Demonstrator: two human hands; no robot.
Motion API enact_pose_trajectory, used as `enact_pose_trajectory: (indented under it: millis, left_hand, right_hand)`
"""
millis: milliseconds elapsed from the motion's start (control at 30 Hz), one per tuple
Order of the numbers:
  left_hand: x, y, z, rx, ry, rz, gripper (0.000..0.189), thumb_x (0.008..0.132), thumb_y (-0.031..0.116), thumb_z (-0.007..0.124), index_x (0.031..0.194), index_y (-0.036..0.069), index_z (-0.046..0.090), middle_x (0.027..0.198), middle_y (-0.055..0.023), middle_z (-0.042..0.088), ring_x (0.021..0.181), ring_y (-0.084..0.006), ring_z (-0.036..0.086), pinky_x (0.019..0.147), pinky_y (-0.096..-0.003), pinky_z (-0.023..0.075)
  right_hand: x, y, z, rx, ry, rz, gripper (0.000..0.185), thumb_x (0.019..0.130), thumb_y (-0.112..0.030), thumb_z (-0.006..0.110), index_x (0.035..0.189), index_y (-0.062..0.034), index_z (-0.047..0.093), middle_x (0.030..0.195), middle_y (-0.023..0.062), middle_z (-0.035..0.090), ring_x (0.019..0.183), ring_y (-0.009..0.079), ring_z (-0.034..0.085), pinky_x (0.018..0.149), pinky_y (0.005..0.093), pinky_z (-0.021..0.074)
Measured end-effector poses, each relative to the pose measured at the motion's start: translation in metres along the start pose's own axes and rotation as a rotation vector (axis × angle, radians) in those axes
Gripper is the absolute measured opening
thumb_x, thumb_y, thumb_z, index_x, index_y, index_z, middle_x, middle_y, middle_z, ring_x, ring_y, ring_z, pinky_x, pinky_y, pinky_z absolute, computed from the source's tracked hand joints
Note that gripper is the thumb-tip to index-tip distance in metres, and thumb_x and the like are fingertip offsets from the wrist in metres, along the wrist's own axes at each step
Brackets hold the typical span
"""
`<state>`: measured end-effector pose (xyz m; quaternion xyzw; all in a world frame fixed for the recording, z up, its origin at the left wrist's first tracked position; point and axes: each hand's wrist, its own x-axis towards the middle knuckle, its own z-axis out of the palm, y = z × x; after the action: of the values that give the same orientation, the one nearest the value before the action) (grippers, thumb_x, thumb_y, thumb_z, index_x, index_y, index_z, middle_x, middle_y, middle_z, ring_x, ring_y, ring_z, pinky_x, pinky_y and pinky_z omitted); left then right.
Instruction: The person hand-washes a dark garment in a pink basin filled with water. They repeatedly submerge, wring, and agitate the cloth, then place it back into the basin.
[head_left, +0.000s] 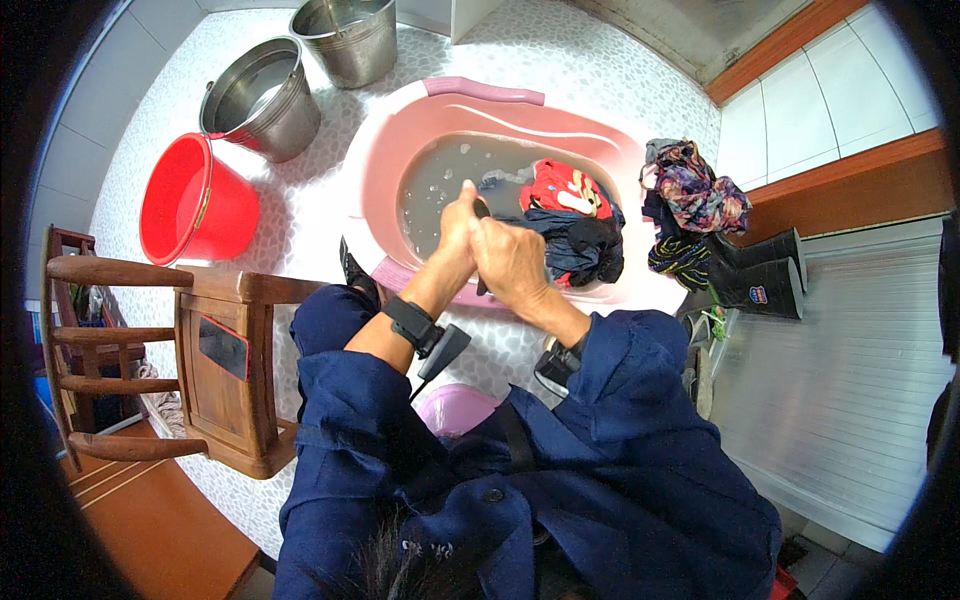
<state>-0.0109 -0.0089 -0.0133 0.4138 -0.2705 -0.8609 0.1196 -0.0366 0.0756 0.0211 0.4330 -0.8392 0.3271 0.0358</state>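
My left hand (459, 219) and my right hand (511, 253) are pressed together over the near side of a pink plastic tub (382, 150). Both grip a small dark cloth (481, 210); its ends show above and below the fists, and the rest is hidden. Cloudy grey water (435, 180) with some suds lies in the tub beyond my hands. Heaped at the tub's right end are a red garment (559, 184) with pale patches and wet dark clothes (592, 240).
Two metal buckets (300, 112) and a red plastic bucket (232, 202) stand left of the tub. A wooden chair (217, 390) holds a phone (223, 347). To the right are piled patterned clothes (690, 187) and black rubber boots (757, 281). A pink stool (457, 409) shows beneath me.
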Motion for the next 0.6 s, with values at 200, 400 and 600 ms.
enact_pose_trajectory:
  millis: [200,400,600]
  left_hand:
    - [-0.006,0.010,0.002,0.082,-0.063,-0.137,0.033,0.092,0.041,0.052,0.081,0.011,0.049,0.067,-0.0021,0.051,0.052,-0.0121,0.047,0.038,-0.0229,0.0321]
    - [0.011,0.007,-0.009,-0.117,-0.120,-0.070,0.026,0.093,0.032,0.052,0.092,0.007,0.054,0.078,-0.0066,0.057,0.063,-0.0152,0.053,0.043,-0.0257,0.0382]
    - [0.030,0.003,-0.022,-0.079,-0.082,-0.028,0.028,0.092,0.028,0.057,0.075,0.006,0.056,0.070,-0.0057,0.055,0.062,-0.0156,0.055,0.050,-0.0266,0.0463]
  right_hand:
    - [0.007,0.041,0.017,-0.081,0.078,0.185,0.044,0.095,-0.034,0.040,0.073,-0.0037,0.065,0.066,0.0209,0.061,0.064,0.0405,0.061,0.060,0.0502,0.0472]
    - [0.019,0.082,0.031,0.495,0.048,0.477,0.041,0.098,-0.031,0.040,0.079,0.0028,0.055,0.066,0.0096,0.056,0.060,0.0176,0.053,0.056,0.0361,0.0401]
    - [-0.018,0.006,0.015,0.115,-0.087,0.089,0.035,0.095,-0.030,0.044,0.079,-0.0014,0.056,0.066,0.0211,0.058,0.060,0.0358,0.059,0.051,0.0439,0.0429]
